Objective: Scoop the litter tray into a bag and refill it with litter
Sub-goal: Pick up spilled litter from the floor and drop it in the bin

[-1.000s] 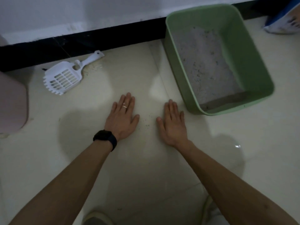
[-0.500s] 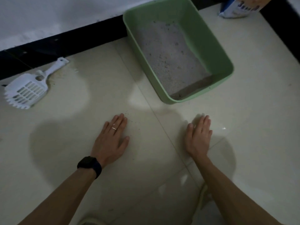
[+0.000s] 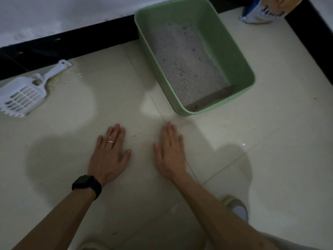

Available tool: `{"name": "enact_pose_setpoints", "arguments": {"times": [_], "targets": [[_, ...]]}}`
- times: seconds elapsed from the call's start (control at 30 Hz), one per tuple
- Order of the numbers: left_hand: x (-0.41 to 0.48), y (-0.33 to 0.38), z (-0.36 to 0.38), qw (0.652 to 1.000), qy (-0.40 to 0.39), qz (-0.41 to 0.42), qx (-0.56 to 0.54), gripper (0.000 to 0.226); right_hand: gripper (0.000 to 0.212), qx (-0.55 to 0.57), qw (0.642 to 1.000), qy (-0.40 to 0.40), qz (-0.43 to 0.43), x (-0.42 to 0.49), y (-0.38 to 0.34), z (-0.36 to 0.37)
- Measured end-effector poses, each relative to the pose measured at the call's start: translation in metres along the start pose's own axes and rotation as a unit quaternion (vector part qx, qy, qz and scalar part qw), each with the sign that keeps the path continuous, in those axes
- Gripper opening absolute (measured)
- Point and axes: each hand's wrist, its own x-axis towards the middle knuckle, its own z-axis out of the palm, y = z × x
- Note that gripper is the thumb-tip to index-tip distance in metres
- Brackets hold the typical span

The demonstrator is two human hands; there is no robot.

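Both hands lie flat on the cream tiled floor (image 3: 270,141), fingers straight, holding nothing: left hand (image 3: 110,156), right hand (image 3: 170,153). Just beyond the right hand sits the green plastic litter tray (image 3: 234,56); the white slotted plastic scoop (image 3: 21,96) lies well left of the tray.

Litter bag (image 3: 261,14) cut by top edge, print unreadable; scoop (image 3: 23,96) clipped left.

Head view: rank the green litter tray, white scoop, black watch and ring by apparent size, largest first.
1. green litter tray
2. white scoop, which reaches the frame's left edge
3. black watch
4. ring
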Motion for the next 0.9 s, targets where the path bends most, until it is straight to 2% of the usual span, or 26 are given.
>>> {"name": "enact_pose_setpoints", "arguments": {"times": [0.07,0.13,0.2,0.23,0.27,0.33,0.43,0.5,0.6,0.73,0.8,0.9], "targets": [[0.002,0.005,0.003,1.000,0.003,0.002,0.003,0.077,0.067,-0.010,0.996,0.037,0.085,0.017,0.032,-0.014],[0.000,0.007,0.006,1.000,0.006,0.001,0.000,0.076,0.070,-0.013,0.984,0.031,0.172,0.027,0.058,-0.024],[-0.004,0.009,0.008,1.000,0.010,-0.003,-0.003,0.076,0.072,-0.006,0.977,0.013,0.212,0.030,0.070,-0.025],[-0.004,0.011,0.008,1.000,0.010,-0.002,-0.003,0.076,0.073,-0.014,0.979,-0.004,0.205,0.028,0.070,-0.023],[-0.004,0.011,0.007,1.000,0.010,-0.001,-0.003,0.075,0.073,-0.031,0.984,-0.023,0.176,0.024,0.066,-0.020],[-0.001,0.010,0.006,1.000,0.007,0.002,-0.001,0.075,0.071,-0.054,0.995,-0.062,0.057,0.010,0.046,-0.013],[0.011,0.018,0.003,0.999,0.002,0.030,0.020,0.074,0.064,-0.028,0.987,-0.111,-0.114,-0.014,0.022,-0.009],[0.024,0.028,0.000,0.998,-0.002,0.057,0.031,0.073,0.060,0.003,0.989,-0.095,-0.115,-0.020,0.027,-0.011],[0.046,0.047,-0.003,0.993,-0.019,0.104,0.046,0.072,0.061,0.025,0.999,-0.014,0.027,-0.009,0.066,-0.031],[0.072,0.078,0.002,0.974,-0.054,0.201,0.092,0.070,0.066,0.025,0.973,0.056,0.224,0.010,0.154,-0.077],[0.080,0.094,0.006,0.955,-0.078,0.258,0.121,0.069,0.070,0.015,0.956,0.059,0.288,0.014,0.195,-0.094],[0.084,0.116,0.015,0.937,-0.090,0.306,0.145,0.066,0.074,0.006,0.941,0.032,0.338,0.021,0.242,-0.109]]}}
